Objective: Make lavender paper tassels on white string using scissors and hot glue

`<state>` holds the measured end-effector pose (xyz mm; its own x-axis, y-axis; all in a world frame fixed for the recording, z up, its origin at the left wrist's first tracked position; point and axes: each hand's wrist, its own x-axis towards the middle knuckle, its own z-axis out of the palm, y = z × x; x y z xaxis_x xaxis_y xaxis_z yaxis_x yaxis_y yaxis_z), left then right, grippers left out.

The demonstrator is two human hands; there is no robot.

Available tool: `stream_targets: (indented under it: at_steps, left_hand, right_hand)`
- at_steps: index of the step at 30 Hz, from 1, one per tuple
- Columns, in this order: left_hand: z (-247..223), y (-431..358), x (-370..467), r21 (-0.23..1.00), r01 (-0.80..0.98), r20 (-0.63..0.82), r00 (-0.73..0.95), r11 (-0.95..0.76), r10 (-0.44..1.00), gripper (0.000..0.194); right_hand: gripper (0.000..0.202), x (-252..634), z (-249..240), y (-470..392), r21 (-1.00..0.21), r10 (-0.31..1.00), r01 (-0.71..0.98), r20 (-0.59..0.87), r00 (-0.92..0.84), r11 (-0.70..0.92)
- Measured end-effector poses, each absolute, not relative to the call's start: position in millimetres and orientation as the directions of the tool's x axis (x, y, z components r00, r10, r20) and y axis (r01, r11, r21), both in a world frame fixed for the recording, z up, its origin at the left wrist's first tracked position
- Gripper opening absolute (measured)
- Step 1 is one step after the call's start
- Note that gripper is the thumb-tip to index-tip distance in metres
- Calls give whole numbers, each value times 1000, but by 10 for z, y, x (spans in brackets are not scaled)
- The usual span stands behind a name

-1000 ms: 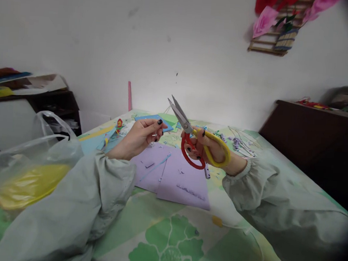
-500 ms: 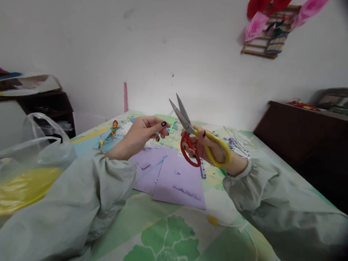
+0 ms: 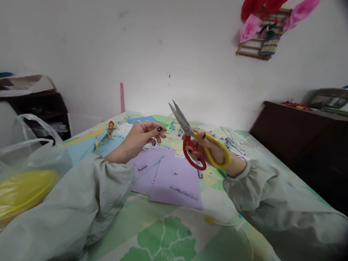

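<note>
floral table [image 3: 166,241], right hand [image 3: 211,151] gripping scissors [image 3: 191,137], left hand [image 3: 139,138] fingertips pinched together

— What crowds the purple sheets [image 3: 176,182] on the worktop [image 3: 161,233]?
— Paper scraps [image 3: 232,142] behind them, a plastic bag [image 3: 19,167] well to their left, the raised scissors [image 3: 191,139] above.
— And open room?
— In front of the purple sheets, bare cloth.
</note>
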<state>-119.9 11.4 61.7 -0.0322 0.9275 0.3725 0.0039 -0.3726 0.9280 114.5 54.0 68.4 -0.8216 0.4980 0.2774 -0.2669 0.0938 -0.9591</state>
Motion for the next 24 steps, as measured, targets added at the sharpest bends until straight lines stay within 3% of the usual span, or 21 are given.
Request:
stream_targets:
  at_steps: [16, 24]
  left_hand:
    - [322, 63, -1272, 979, 18, 202, -42, -202, 978, 20]
    - [242, 72, -1304, 979, -43, 198, -65, -201, 978, 25]
  right_hand:
    - [40, 1166, 669, 600, -967, 509, -233, 251, -823, 101]
    - [39, 1180, 643, 632, -971, 522, -229, 227, -822, 62]
